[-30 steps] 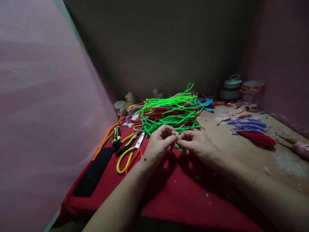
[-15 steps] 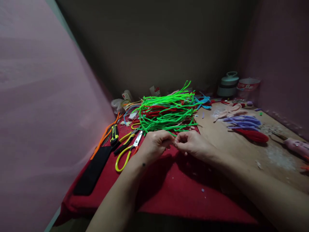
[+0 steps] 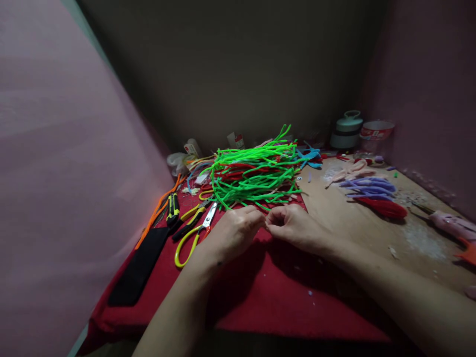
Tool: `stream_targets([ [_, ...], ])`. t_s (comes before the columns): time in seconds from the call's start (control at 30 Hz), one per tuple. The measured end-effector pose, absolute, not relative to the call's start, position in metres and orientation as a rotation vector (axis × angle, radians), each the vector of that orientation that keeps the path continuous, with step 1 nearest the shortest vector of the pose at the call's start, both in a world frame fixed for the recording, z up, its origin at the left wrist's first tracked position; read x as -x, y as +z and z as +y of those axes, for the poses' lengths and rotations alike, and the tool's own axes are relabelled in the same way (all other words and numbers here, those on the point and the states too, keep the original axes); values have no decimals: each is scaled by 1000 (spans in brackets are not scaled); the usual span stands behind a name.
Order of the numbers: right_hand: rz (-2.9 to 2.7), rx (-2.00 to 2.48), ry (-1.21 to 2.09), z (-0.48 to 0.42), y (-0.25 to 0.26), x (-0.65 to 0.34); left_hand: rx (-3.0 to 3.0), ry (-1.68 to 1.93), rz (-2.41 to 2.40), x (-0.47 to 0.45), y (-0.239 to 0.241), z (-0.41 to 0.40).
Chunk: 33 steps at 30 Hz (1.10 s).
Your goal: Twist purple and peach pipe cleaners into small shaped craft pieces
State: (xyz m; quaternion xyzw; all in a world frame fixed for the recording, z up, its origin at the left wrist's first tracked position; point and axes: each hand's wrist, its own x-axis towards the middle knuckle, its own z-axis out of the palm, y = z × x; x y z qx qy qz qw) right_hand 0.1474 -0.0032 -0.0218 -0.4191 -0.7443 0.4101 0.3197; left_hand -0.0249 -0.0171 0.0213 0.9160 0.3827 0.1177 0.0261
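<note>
Dim corner, pink walls either side, red cloth (image 3: 260,297) over a wooden table (image 3: 353,223), left hand (image 3: 234,233) and right hand (image 3: 297,228) fingertips together pinching something tiny, unclear what, just before the green pipe cleaners (image 3: 253,173), scissors (image 3: 195,233) left, purple pieces (image 3: 368,187) right.

Pipe cleaners (image 3: 256,173) were neon green w/ red underneath; cloth (image 3: 282,297) red; scissors (image 3: 193,235) yellow & orange handles; purple stems (image 3: 368,187) on brown table (image 3: 353,223).

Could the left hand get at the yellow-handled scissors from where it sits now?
Probably yes. The scissors lie flat on the red cloth just left of the left hand, with nothing between them. But its fingers meet the right hand around something small, so it would have to let go.
</note>
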Motion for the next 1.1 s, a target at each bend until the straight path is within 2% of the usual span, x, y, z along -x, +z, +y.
stream_targets([
  [0.17, -1971, 1095, 1029, -7, -24, -145, -2796, 379, 1171, 26, 22, -18],
  [0.37, -1906, 1090, 1210, -7, -25, -145, -2724, 330, 1080, 27, 26, -17],
  [0.63, -1573, 991, 1711, -7, -17, -143, -2630, 426, 1126, 27, 27, -18],
  [0.97, -1559, 990, 1698, -7, -15, -145, -2725, 472, 1187, 24, 21, -20],
  [1.1, -1554, 996, 1682, -6, -12, -147, -2501, 542, 1182, 23, 25, -19],
])
